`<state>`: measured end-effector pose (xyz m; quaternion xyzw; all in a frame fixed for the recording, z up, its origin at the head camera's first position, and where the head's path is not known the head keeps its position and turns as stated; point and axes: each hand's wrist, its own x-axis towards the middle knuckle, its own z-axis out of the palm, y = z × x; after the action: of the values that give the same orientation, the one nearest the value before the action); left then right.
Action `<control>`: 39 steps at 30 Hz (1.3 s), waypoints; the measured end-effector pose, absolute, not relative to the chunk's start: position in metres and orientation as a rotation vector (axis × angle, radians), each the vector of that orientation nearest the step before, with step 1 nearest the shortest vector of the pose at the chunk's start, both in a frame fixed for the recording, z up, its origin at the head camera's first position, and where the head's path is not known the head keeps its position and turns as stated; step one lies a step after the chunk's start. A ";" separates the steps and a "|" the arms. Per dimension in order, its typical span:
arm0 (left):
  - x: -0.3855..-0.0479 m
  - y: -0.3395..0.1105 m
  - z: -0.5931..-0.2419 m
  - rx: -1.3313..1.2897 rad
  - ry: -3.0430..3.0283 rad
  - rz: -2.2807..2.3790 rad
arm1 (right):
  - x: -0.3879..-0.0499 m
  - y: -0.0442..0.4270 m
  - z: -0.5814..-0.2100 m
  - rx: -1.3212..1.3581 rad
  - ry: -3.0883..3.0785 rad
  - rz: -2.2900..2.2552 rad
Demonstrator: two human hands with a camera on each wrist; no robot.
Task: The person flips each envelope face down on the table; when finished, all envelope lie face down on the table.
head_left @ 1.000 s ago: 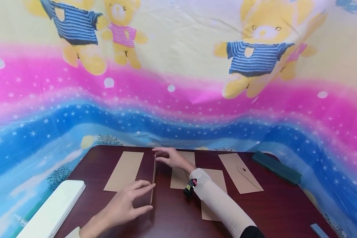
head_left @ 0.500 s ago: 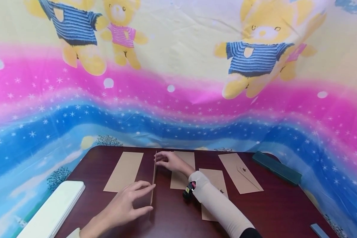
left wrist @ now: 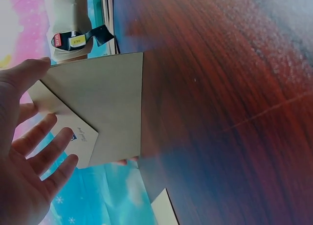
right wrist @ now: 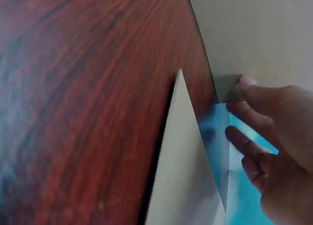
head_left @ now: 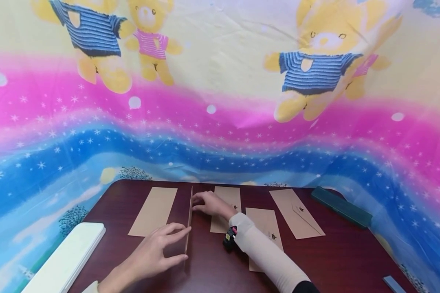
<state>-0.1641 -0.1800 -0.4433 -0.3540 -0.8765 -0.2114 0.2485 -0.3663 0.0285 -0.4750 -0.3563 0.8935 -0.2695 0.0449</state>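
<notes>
while the right forearm reaches in from the near right, its right hand [head_left: 212,203] bends at the far end of an upright tan envelope [left wrist: 115,102]; thumb set on the envelope's right face, fingers curled inward at its far edge. i cannot tell whether that hand pinches the edge or only presses it. a pale sleeve [head_left: 271,252] covers the forearm, and a small black camera [head_left: 229,240] sits at the wrist.

the left hand [head_left: 152,248] comes from the near left with its wrist low and its palm facing right. its fingers are spread wide and lightly bent, clearly apart from one another; the thumb lies by the envelope's near edge and the fingers extend across the flap side, so it props more than it clasps.

the envelope stands on its long side between the hands, near the middle of the surface [head_left: 212,268], appearing edge-on from the head; its pointed flap, with a small dark print, faces left.

to the left lies a flat envelope [head_left: 154,211], with a white case [head_left: 66,258] nearer. right of the hands lie a far envelope [head_left: 218,226], a nearer envelope [head_left: 260,224] partly under the right forearm, and a slanted envelope [head_left: 297,213] beside a dark green case [head_left: 341,206].
</notes>
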 end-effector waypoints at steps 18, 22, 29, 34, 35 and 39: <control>-0.163 -0.183 -0.447 -0.958 -2.375 -0.484 | -0.364 0.024 -0.472 -0.980 2.688 -0.753; -0.165 -0.186 -0.447 -0.974 -2.311 -0.429 | -0.367 0.024 -0.473 -0.995 2.680 -0.768; -0.167 -0.190 -0.446 -1.001 -2.265 -0.418 | -0.367 0.024 -0.470 -0.984 2.674 -0.792; -0.167 -0.192 -0.446 -1.011 -2.252 -0.396 | -0.369 0.022 -0.472 -0.990 2.687 -0.821; -0.167 -0.193 -0.446 -1.015 -2.246 -0.392 | -0.369 0.022 -0.473 -0.995 2.693 -0.827; -0.166 -0.196 -0.443 -1.025 -2.214 -0.395 | -0.372 0.024 -0.473 -1.011 2.710 -0.876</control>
<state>-0.1663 -0.1959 -0.4433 -0.3915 -0.8460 -0.1510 0.3290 -0.3722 0.0238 -0.4726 -0.3341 0.8951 -0.2894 0.0595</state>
